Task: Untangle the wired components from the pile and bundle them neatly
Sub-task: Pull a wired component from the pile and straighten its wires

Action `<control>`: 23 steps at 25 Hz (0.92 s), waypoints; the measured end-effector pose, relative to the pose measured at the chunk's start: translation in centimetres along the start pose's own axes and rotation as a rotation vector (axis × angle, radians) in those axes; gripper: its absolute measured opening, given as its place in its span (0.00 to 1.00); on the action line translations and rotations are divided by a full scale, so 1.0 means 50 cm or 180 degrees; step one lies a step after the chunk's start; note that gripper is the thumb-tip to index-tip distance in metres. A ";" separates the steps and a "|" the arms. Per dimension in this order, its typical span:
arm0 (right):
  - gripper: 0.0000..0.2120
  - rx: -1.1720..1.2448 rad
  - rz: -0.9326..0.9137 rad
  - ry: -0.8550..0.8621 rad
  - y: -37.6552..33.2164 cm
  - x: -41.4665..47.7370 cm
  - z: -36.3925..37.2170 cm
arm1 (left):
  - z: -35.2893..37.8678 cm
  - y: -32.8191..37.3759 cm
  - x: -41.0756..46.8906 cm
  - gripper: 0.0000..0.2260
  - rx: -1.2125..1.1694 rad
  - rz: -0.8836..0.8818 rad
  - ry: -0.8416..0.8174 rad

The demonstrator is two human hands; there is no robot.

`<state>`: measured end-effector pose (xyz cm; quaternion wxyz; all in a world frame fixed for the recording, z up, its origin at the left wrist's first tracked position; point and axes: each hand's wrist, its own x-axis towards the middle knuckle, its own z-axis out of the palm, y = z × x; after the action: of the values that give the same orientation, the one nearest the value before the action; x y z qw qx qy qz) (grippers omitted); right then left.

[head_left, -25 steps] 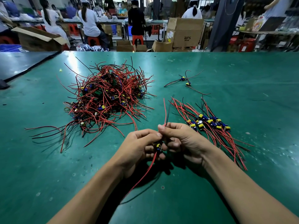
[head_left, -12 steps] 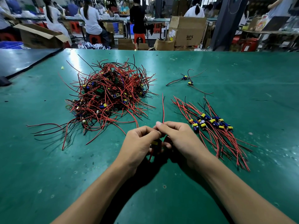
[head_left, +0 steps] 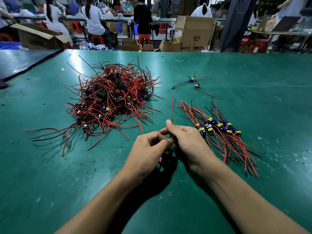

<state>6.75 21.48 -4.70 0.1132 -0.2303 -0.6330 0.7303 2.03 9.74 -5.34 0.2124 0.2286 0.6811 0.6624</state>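
Nearest to us, to the right of the pile (head_left: 111, 102) and closer in than its front edge, our two hands meet over the green table (head_left: 50, 166). Our left hand (head_left: 148, 149) has its fingers curled in, thumb and forefinger pinched on a small wired component (head_left: 166, 151). Only a bit of its yellow shows between the palms. Our right hand (head_left: 187, 141) touches the left, its fingers curled round the same piece's red wire (head_left: 172, 107). One fingertip is raised alongside that wire, which rises straight out of the grip and points away from us. A second red lead hangs down under the left hand, and we cannot tell where it ends.

Further right of the pile, just beside our right hand, lies the sorted row (head_left: 219, 130). Its blue and yellow parts sit side by side, with red and black leads fanned out at both ends, flat on the table.

The pile itself is a loose heap of red and black wires with blue, yellow and green parts buried in it. Long strands trail from its near left side. Right of the pile and level with its far half, two loose components (head_left: 194, 82) lie apart from the rest, their leads crossing.

Beyond the pile, past the table's far edge, stands a cardboard box (head_left: 194, 31). An open carton (head_left: 38, 37) sits off to the left, and people (head_left: 92, 17) sit on red stools (head_left: 97, 38) at other benches.
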 end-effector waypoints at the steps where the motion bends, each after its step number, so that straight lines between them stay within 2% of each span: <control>1: 0.19 0.0041 0.0044 0.0114 -0.005 0.006 -0.005 | -0.001 0.001 -0.001 0.09 -0.0046 -0.0015 -0.0096; 6: 0.18 0.1263 0.0198 0.0232 -0.031 0.029 -0.041 | -0.007 0.008 -0.009 0.06 -0.0163 -0.0131 -0.0531; 11: 0.21 0.1510 0.0147 0.0268 -0.026 0.033 -0.046 | -0.009 0.011 -0.011 0.08 -0.0089 -0.0185 -0.0558; 13: 0.21 0.1316 0.0025 0.0188 -0.018 0.034 -0.042 | -0.007 0.010 -0.013 0.07 -0.0043 -0.0203 -0.0521; 15: 0.19 0.0789 -0.0135 -0.0017 -0.009 0.027 -0.036 | -0.005 0.009 -0.012 0.06 -0.0006 -0.0209 -0.0405; 19: 0.17 0.0260 -0.0095 -0.0763 0.006 0.010 -0.032 | -0.008 0.011 -0.009 0.08 -0.0315 -0.0243 -0.0331; 23: 0.18 -0.0421 -0.0541 -0.0455 0.004 0.011 -0.039 | -0.015 0.014 -0.008 0.08 -0.0581 -0.0310 -0.0396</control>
<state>7.24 23.39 -5.20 0.1138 -0.1302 -0.7036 0.6893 1.94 8.92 -4.60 0.3060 0.2156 0.6137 0.6952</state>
